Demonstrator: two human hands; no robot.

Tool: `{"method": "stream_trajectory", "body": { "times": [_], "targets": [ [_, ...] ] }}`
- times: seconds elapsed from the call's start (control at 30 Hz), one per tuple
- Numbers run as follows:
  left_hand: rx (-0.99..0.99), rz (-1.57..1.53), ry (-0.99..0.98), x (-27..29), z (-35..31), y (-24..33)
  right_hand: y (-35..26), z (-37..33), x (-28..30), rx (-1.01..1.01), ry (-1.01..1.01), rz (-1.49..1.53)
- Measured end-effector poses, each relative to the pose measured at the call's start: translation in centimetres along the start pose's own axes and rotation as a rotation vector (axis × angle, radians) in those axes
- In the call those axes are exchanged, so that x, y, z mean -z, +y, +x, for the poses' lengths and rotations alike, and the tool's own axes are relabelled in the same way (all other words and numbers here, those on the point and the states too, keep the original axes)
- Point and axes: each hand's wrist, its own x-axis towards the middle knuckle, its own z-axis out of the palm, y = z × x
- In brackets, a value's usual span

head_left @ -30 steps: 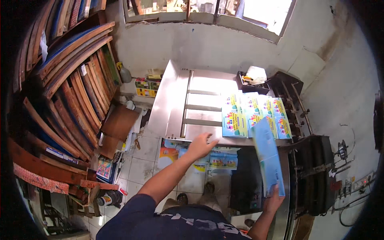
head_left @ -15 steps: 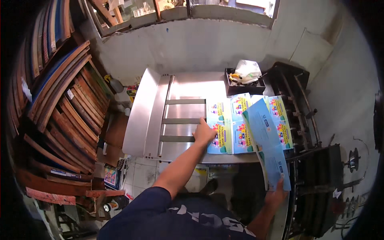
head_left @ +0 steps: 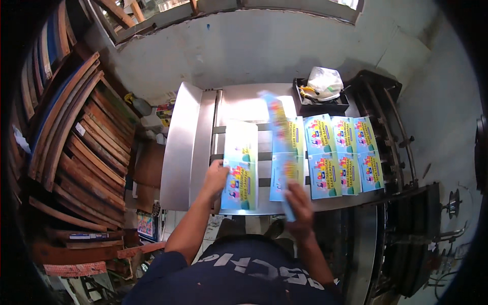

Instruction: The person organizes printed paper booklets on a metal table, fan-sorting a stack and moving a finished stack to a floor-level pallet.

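Note:
On a metal table (head_left: 195, 137) lie several colourful printed sheets (head_left: 324, 173) in blue, green and yellow, each bearing the same design twice. My left hand (head_left: 216, 179) is closed at the left edge of the leftmost printed sheet (head_left: 240, 185), which lies flat over the dark bands of the table. My right hand (head_left: 301, 211) grips the lower end of another printed sheet (head_left: 278, 119), smeared by motion and tilted up on edge. Behind it, partly hidden, one more sheet (head_left: 296, 133) rests on the table.
A black box (head_left: 320, 108) with a white plastic bag (head_left: 325, 83) stands at the table's back edge. Dark machinery with metal rods (head_left: 396, 127) borders the right. Stacked wooden frames (head_left: 91, 147) fill the left side. A wall with a window rises behind.
My left hand has moved left with a printed sheet. My right hand has swung from the lower right towards the middle, and the sheet in it now shows its colourful side.

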Motion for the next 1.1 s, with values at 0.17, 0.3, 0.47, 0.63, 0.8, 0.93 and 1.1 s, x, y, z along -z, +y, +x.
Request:
{"method": "stream_trajectory", "body": {
  "times": [0.17, 0.3, 0.47, 0.63, 0.8, 0.93, 1.1],
  "targets": [
    [0.221, -0.779, -0.168, -1.0, 0.3, -4.3, -0.7, 0.2, -7.9, -0.076, -0.730, -0.181],
    [0.309, -0.980, -0.390, -0.4, 2.0, -7.0, -0.4, 2.3, -6.6, -0.229, -0.814, -0.202],
    [0.065, -0.420, -0.447, -1.7, 1.1, -3.6, 1.2, 3.6, -6.9, -0.402, -0.746, -0.116],
    [-0.173, -0.244, -0.197, -2.6, 1.8, -4.9, 4.4, 2.3, -6.7, -0.493, -0.378, -0.508],
    [-0.151, -0.264, -0.211, -2.2, 1.1, -2.2, 5.0, 2.4, -6.3, -0.741, -0.480, -0.819],
    [-0.347, -0.124, -0.252, -4.3, 3.3, -6.7, 3.4, 5.0, -6.4, -0.867, -0.627, -0.780],
    [-0.214, -0.104, -0.269, -5.1, 2.2, -4.3, 6.0, 2.9, -6.1, -0.682, -0.474, -0.702]
  ]
}}
